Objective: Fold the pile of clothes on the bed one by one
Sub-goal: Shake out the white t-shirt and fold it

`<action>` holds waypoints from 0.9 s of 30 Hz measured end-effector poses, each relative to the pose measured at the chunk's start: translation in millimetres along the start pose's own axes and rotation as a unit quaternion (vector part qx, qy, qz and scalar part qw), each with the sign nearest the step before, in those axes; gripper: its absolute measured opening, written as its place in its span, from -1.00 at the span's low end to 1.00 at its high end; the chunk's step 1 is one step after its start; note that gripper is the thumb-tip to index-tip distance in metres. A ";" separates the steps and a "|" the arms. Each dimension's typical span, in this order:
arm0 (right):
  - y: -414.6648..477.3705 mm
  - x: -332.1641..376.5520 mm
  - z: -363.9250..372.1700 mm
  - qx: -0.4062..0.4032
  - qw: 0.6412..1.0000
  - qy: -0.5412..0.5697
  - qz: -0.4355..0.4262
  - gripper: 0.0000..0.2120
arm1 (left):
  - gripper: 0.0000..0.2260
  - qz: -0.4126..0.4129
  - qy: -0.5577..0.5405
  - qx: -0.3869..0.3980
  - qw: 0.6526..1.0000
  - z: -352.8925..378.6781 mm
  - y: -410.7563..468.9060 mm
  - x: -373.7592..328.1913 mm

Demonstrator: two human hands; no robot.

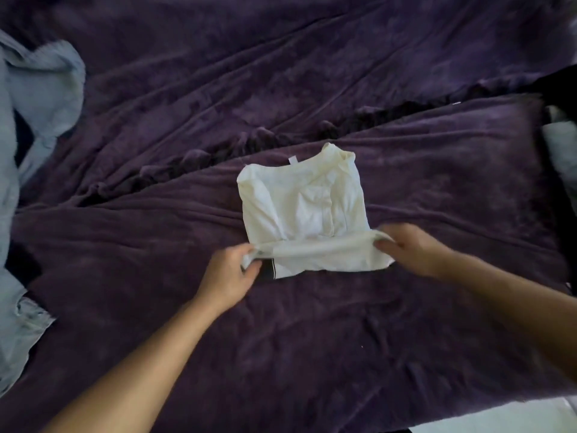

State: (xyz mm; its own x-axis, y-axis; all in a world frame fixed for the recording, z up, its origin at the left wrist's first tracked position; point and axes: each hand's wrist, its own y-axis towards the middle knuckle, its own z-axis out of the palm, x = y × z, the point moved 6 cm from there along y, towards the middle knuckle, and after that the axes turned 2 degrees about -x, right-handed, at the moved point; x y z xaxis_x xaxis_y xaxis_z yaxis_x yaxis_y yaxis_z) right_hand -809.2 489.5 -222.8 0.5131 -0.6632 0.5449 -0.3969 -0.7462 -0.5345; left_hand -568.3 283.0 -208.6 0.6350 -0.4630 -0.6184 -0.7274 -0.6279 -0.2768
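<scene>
The cream shirt (306, 198), frame centre, is pinched at both lower corners by left hand (231, 273) and right hand (412, 248); corners should be lifted level.

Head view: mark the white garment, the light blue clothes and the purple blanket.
white garment (307, 207): head view, centre of its folded body.
light blue clothes (40, 85): head view, bunched upper part, left edge.
purple blanket (312, 354): head view, bare stretch near bottom.

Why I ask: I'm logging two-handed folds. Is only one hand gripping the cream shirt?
No: the left hand and the right hand each pinch one end of the near edge of the cream shirt.
</scene>
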 end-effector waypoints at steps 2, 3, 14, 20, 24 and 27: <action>44.8 7.7 -42.1 -0.066 0.997 0.044 0.015 -0.86 | -0.91 -0.032 -0.034 -0.057 0.997 -24.9 47.5 -3.3; 68.3 10.0 -58.0 -0.091 0.994 0.051 0.027 -0.86 | -0.88 -0.054 -0.047 -0.079 0.994 -31.7 71.7 -0.6; 207.1 -16.9 -43.5 -0.182 0.958 0.172 0.138 -0.66 | -0.62 -0.311 -0.120 -0.108 0.937 22.9 195.8 80.7; 208.4 -20.2 -30.2 -0.121 0.947 0.239 0.179 -0.70 | -0.78 -0.325 -0.267 -0.057 0.905 33.6 204.9 74.4; 188.1 1.9 -57.8 -0.125 0.950 0.255 0.130 -0.79 | -0.72 -0.260 -0.308 -0.053 0.914 7.4 199.0 36.6; 141.2 18.0 -91.7 -0.194 0.940 0.275 0.058 -0.73 | -0.65 -0.174 -0.330 -0.073 0.925 -26.6 173.4 3.9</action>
State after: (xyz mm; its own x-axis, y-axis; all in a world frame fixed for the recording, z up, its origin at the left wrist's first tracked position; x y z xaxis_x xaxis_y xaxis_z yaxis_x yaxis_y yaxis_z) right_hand -925.8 366.9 -229.2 0.0208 -0.5917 0.8059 -0.7289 -0.5607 -0.3929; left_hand -685.0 155.7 -239.4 0.4908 0.2355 -0.8389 -0.4357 -0.7674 -0.4704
